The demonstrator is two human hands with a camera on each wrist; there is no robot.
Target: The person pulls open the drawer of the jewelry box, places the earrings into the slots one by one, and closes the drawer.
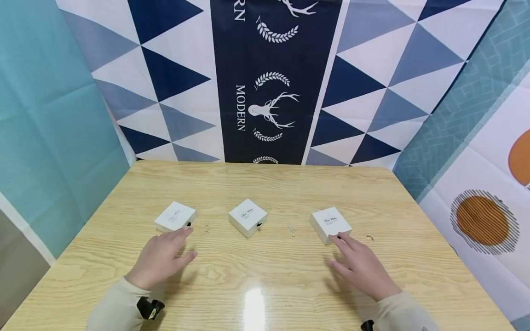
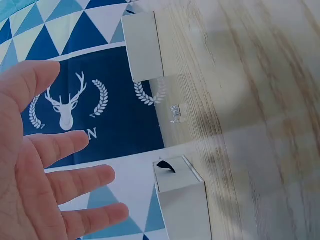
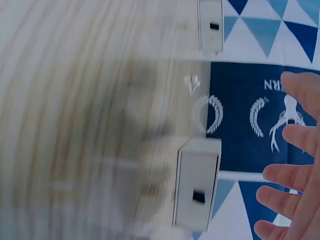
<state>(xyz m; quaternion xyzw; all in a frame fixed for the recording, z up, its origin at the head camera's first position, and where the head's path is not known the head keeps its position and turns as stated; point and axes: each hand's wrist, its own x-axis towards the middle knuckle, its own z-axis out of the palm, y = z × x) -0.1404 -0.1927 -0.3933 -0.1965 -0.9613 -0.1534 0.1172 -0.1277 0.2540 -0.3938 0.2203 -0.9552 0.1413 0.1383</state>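
Note:
Three small white boxes with printed lettering and black pull tabs stand in a row: left box (image 1: 175,215), middle box (image 1: 247,217) and right box (image 1: 331,221). My left hand (image 1: 162,258), fingers spread, is in front of the left box (image 2: 184,210) and holds nothing. Likewise spread and holding nothing, my right hand (image 1: 364,265) is by the front of the right box (image 3: 196,187). In the head view their fingertips overlap the box edges; contact cannot be told. Tiny shiny jewellery pieces (image 1: 207,230) lie right of the left box.
Another small shiny jewellery piece (image 1: 292,231) lies between the middle and right boxes. A small gold-coloured curved piece (image 1: 370,237) is right of the right box. The wooden table (image 1: 265,184) ends at a patterned cloth (image 1: 182,92) behind.

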